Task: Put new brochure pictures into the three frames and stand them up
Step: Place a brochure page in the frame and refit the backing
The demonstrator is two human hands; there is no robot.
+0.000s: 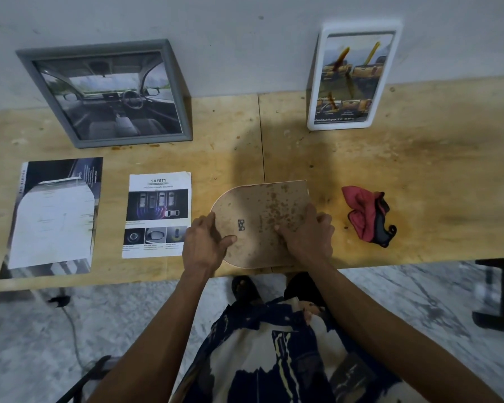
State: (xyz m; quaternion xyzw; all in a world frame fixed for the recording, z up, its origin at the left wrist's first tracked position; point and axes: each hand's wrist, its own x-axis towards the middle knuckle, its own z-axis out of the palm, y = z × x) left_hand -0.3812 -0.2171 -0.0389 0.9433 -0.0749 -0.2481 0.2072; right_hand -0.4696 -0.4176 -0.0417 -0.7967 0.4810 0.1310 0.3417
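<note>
- Head view: a plywood desk point(419, 170) runs along a pale grey wall point(245, 30), with a marbled floor below its near edge.
- Two frames already stand against the wall: a grey frame point(105, 94) on the left showing a car interior, and a white frame point(352, 80) on the right with a yellowish brochure picture.
- The third frame point(259, 222) lies face down near the desk's front edge, between both hands; its stained brown backing, rounded at one end, faces up.
- The left hand point(204, 245) grips the frame's rounded left edge, thumb curled over the backing.
- The right hand point(309, 234) holds the right side, fingers point(282, 231) curled and pressing on the backing, seemingly at a clip or tab, though that detail is too small to tell.
- A brochure sheet headed SAFETY point(157, 216) lies just left of the frame; a darker brochure point(56, 216) with a pale sheet on it lies further left.
- A red and black cloth point(367, 216) sits crumpled to the right.
- Judgement: two frames look finished; the step in hand is opening or closing this last backing. The next move calls for freeing the backing, slipping a sheet in, then standing the frame up.
</note>
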